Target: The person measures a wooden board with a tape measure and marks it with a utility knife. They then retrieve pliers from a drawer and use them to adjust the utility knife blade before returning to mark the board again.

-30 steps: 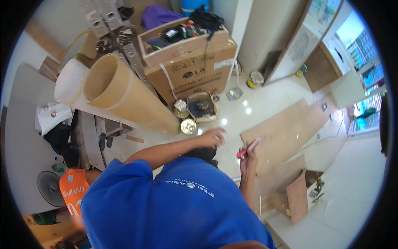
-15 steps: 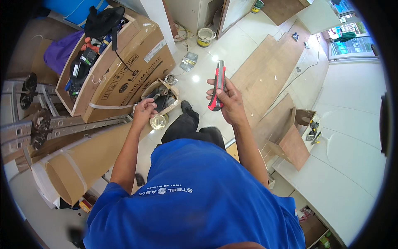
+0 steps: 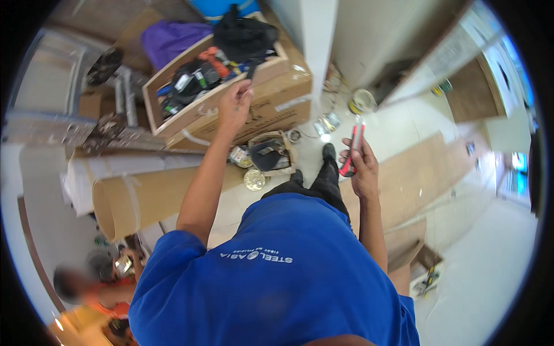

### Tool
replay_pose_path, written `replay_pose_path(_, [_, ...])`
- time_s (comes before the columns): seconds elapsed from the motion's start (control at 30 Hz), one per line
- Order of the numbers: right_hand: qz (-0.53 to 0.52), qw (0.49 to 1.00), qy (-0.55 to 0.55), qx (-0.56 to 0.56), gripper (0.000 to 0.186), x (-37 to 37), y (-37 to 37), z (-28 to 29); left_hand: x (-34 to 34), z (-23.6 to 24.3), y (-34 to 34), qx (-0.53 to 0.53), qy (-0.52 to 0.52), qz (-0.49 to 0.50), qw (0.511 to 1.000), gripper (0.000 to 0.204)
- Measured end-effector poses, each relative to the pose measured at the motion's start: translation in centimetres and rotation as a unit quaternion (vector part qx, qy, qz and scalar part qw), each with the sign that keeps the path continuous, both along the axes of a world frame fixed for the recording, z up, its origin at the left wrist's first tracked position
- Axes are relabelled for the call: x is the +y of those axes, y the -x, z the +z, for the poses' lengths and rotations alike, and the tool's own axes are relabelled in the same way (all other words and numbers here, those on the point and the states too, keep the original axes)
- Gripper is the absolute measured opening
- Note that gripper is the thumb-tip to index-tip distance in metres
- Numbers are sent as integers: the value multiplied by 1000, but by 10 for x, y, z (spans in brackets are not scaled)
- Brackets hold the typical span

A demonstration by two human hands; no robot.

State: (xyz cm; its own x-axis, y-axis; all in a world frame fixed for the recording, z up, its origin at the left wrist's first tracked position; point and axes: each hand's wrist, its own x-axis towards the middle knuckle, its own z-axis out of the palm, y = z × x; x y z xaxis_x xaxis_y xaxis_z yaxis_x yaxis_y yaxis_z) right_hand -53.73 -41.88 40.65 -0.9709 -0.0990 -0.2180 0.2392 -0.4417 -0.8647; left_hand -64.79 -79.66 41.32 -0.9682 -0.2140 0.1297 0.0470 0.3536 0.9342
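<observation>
Cutter (image 3: 355, 147), red and grey, is up in the air in front of the person, and the right hand (image 3: 365, 168) has it. From far off, through the head camera, I see those fingers bent round the handle, closed on it, with the thin end pointing up and away. Below it I see dark shoes (image 3: 329, 151) and the shiny floor (image 3: 309, 141).

The left hand (image 3: 233, 108) reaches out by the long wooden box (image 3: 272, 70). Its fingers are bent and its thumb is close to them, so only a small gap could be there. I cannot tell if it has hold of anything. Its tips are right by a black strap (image 3: 252, 70), and I cannot tell if they touch.

The wooden box is full of tools, with a black bag (image 3: 245, 37) at its right end. It sits on a big cardboard box (image 3: 294, 87). A purple cloth (image 3: 173, 43) is just behind it. Under the left arm I see a small open box (image 3: 284, 171) with dark things in it, and 1 round can (image 3: 254, 180) beside it. A big brown tube (image 3: 147, 202) lies to the left, and a flat wooden board (image 3: 418, 179) lies to the right.
</observation>
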Motion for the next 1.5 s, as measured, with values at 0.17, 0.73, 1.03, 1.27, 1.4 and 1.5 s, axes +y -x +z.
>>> replay_pose_path(0.17, [59, 998, -21, -31, 52, 31, 54, -20, -25, 40, 47, 50, 187, 116, 974, 42])
replay_pose_path(0.73, [146, 978, -81, -122, 50, 122, 186, -30, -184, 93, 152, 91, 144, 382, 908, 46])
replay_pose_path(1.03, [154, 972, -104, -143, 52, 101, 207, -47, -290, 47, 52, -79, 289, 421, 856, 46])
replay_pose_path(1.27, [146, 971, -113, -154, 51, 86, 215, -48, -169, 68, 69, 31, 537, 417, 733, 61])
replay_pose_path(1.4, [152, 969, -116, -155, 50, 78, 221, -52, -85, 46, 88, -108, 535, 77, 834, 71])
replay_pose_path(1.5, [145, 970, -119, -157, 50, 71, 227, -52, -99, 43, 90, -174, 545, 77, 817, 77])
